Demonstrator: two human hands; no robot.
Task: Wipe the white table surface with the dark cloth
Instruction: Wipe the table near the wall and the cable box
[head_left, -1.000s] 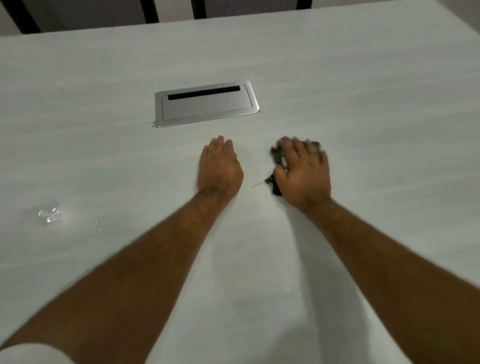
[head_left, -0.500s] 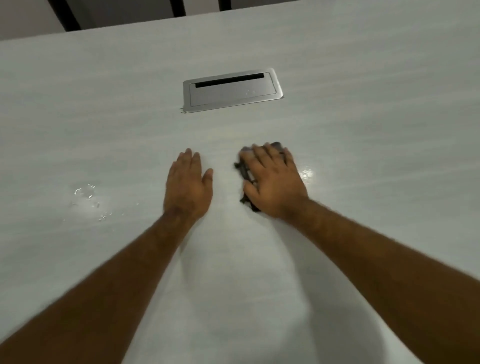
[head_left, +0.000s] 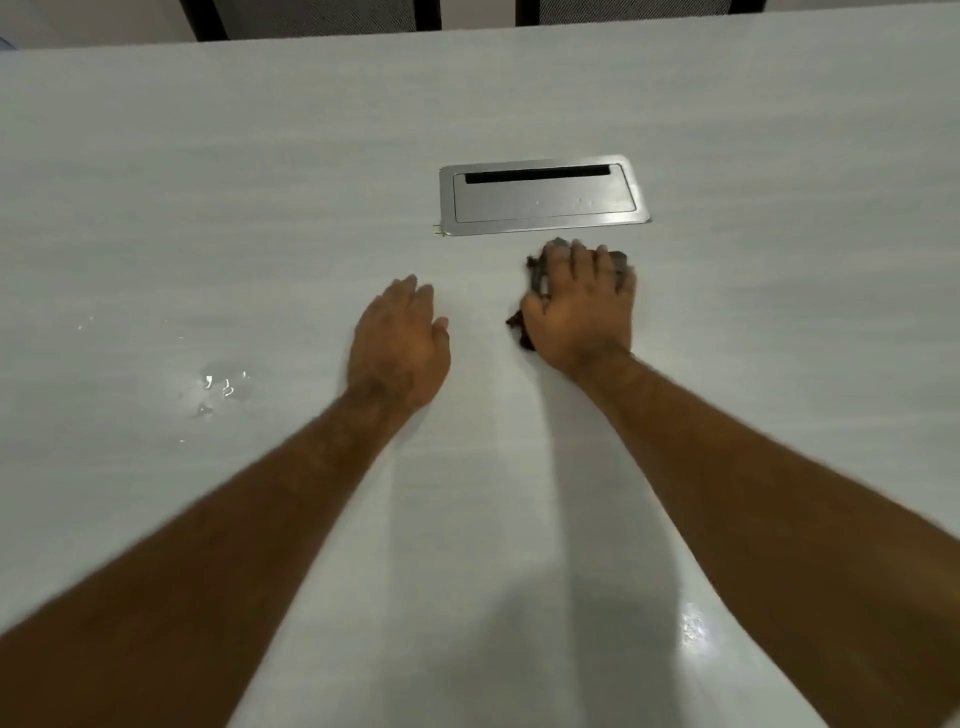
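Here the white table (head_left: 753, 364) fills almost the whole view, its pale surface streaked with faint grain and running up to a far edge where dark chair backs (head_left: 322, 13) stand behind it. Two bare forearms reach in from the near side across the tabletop. Set flush into the table, towards the far side and right of centre, lies a brushed metal cable hatch (head_left: 543, 195) with a dark slot along its far edge. The left hand (head_left: 400, 345) rests palm down on the bare surface, fingers held together and pointing away, thumb slightly out; it holds nothing. The right hand (head_left: 582, 306) lies flat and spread, fingers fanned, pressing down on the dark cloth (head_left: 535, 273), which sits on the table just in front of the hatch's near edge and apart from it. The cloth is bunched beneath the palm, and only crumpled edges show at the left side of the hand and beyond the fingertips. To the left, well apart from both hands, a few small water droplets (head_left: 223, 387) glisten on the surface.
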